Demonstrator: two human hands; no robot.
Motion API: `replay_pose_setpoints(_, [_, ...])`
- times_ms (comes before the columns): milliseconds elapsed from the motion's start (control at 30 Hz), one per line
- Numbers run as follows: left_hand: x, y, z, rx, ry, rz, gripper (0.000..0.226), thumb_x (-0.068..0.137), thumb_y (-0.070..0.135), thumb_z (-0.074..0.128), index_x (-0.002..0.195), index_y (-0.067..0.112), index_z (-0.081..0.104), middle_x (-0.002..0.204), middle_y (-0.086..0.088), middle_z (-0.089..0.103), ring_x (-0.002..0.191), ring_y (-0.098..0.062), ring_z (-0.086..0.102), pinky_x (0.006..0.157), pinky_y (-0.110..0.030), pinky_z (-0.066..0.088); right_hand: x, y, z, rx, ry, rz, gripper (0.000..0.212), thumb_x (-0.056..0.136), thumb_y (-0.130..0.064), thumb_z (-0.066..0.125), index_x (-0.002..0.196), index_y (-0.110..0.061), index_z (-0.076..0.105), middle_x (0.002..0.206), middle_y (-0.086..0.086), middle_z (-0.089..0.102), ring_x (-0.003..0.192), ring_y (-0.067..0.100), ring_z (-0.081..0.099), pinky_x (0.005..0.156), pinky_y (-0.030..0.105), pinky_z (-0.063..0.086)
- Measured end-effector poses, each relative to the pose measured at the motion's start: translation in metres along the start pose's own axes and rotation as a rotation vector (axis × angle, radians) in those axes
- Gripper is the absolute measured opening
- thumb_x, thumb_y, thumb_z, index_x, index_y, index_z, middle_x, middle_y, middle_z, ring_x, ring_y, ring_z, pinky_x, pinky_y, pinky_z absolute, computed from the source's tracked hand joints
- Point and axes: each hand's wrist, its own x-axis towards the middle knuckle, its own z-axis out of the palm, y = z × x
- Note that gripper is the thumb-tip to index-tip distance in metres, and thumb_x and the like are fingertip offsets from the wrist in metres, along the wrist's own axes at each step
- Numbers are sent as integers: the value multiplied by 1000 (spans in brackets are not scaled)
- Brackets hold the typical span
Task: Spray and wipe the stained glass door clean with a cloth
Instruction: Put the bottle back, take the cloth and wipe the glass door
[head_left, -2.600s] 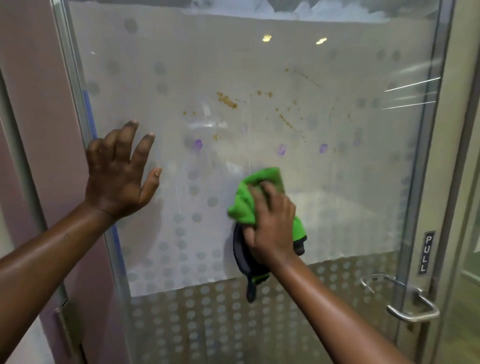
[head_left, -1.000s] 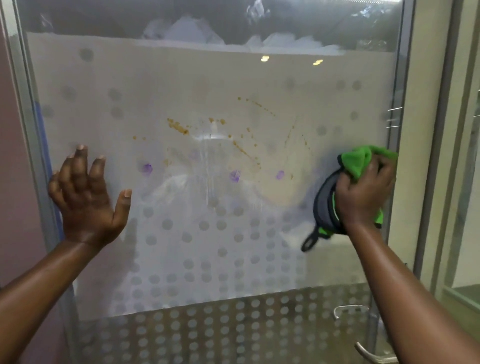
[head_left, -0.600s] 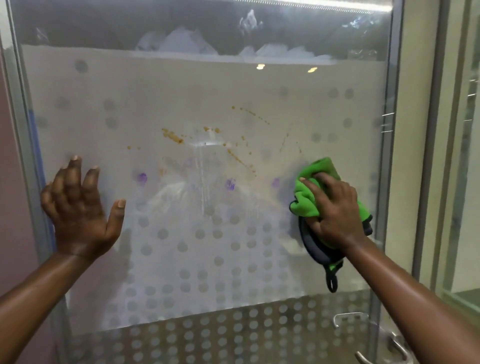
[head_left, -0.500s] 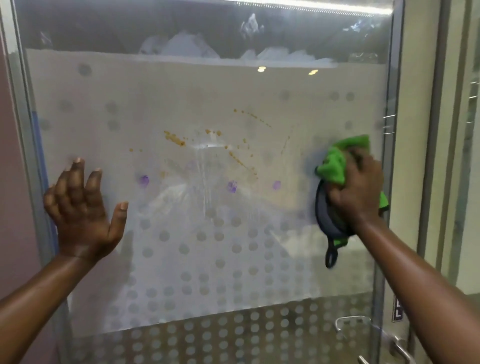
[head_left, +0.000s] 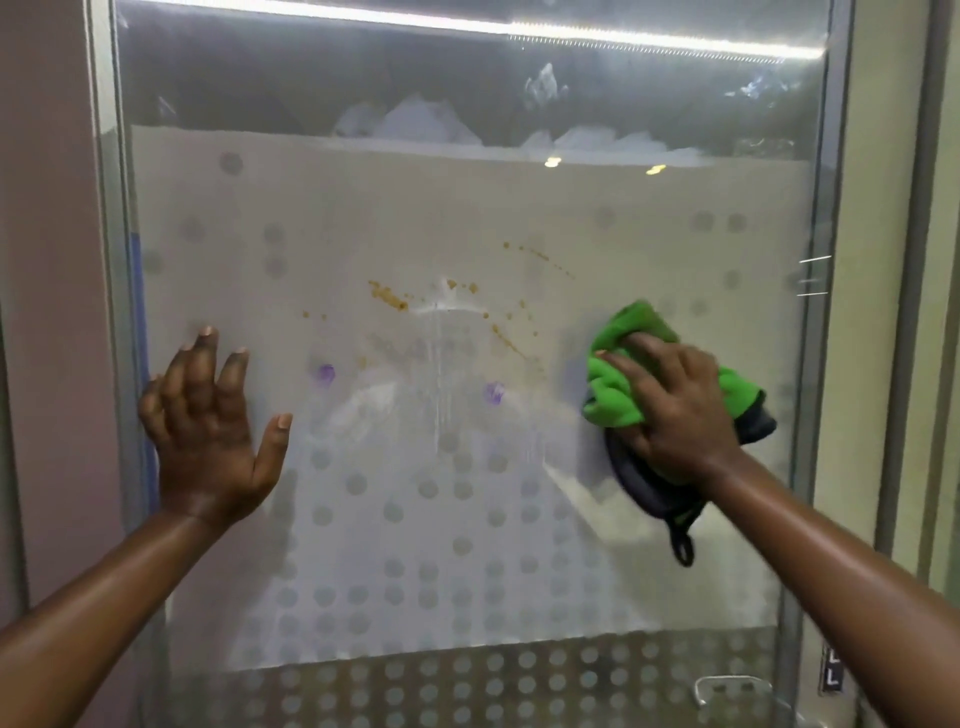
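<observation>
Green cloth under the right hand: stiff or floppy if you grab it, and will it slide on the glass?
Probably floppy: the cloth bunches into folds under the right hand, and a dark loop dangles below. Likely light, since a flat hand alone pins it to the glass door. It should slide easily; wet streaks show nearby.

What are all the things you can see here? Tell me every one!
glass door: one, frosted with grey dots, fills the middle.
brown stains: many small splatters, orange-brown, centre of the glass.
purple spots: two, purple, below the brown stains.
cloth: one, green with a dark part, right side of the glass.
door handle: one, silver, bottom right.
light strip: one, white, reflected along the top.
left hand: one, open, flat against the glass at left.
right hand: one, its grip pressing the cloth to the glass.
</observation>
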Motion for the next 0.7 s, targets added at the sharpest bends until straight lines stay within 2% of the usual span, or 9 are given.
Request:
replay_pose_setpoints(67, [0, 0, 1, 7, 1, 2, 74, 95, 55, 40, 151, 8, 37, 167, -16, 23, 146, -43, 29, 115, -57, 23, 16, 41, -8, -47, 23, 68, 60, 86, -40, 56, 139, -12, 58, 141, 23, 54, 102, 47, 55, 87, 50, 42])
replay_pose_setpoints(167, [0, 2, 0, 8, -3, -7, 74, 95, 55, 40, 152, 7, 36, 167, -17, 24, 146, -44, 29, 115, -57, 22, 68, 67, -19, -49, 122, 367, 60, 82, -37, 55, 134, -6, 57, 138, 28, 52, 104, 49, 53, 87, 50, 39])
replay_pose_setpoints(233, [0, 3, -1, 4, -5, -7, 74, 96, 54, 39, 152, 7, 36, 166, -18, 24, 146, -45, 30, 115, -58, 22, 99, 57, -19, 1, 212, 607, 61, 78, -38, 53, 130, -6, 58, 133, 27, 52, 109, 46, 52, 90, 48, 40])
replay_pose_setpoints(300, [1, 4, -2, 4, -4, -6, 73, 96, 54, 39, 152, 7, 37, 166, -18, 25, 146, -45, 29, 116, -58, 22, 116, 27, -15, 54, 264, 713, 63, 72, -38, 53, 127, -7, 60, 129, 25, 53, 109, 44, 52, 90, 46, 41])
replay_pose_setpoints(367, [1, 4, -3, 2, 0, -7, 73, 96, 54, 38, 151, 7, 37, 166, -18, 25, 146, -44, 29, 116, -57, 22, 108, -11, -6, 106, 233, 590, 64, 69, -34, 58, 126, -6, 62, 129, 24, 55, 106, 43, 52, 87, 46, 40])
replay_pose_setpoints(467, [2, 4, -3, -6, 4, -4, 72, 97, 55, 36, 151, 7, 38, 166, -18, 25, 147, -44, 29, 116, -56, 22, 53, -47, 7, 148, 57, 267, 64, 69, -27, 69, 130, -10, 64, 136, 20, 55, 109, 42, 52, 90, 45, 37])
replay_pose_setpoints(600, [0, 3, -3, 2, -5, 1, 73, 97, 56, 35, 151, 7, 38, 167, -18, 25, 147, -46, 31, 116, -58, 22, 17, 4, -5, 92, -89, -211, 42, 93, -34, 60, 130, -16, 67, 139, 14, 56, 107, 37, 53, 91, 46, 41])
replay_pose_setpoints(633, [0, 3, -3, 1, -5, 1, 73, 97, 55, 36, 151, 7, 38, 167, -18, 25, 146, -46, 31, 116, -59, 22, 24, 28, -11, 55, -92, -226, 43, 94, -35, 58, 131, -15, 67, 140, 16, 57, 106, 38, 54, 91, 46, 41])
replay_pose_setpoints(700, [0, 4, -3, -4, -1, -8, 72, 96, 55, 36, 150, 6, 38, 166, -19, 25, 145, -47, 32, 115, -60, 23, 46, 72, -23, -18, -40, -69, 50, 88, -34, 59, 132, -11, 64, 142, 22, 56, 104, 46, 56, 91, 49, 41])
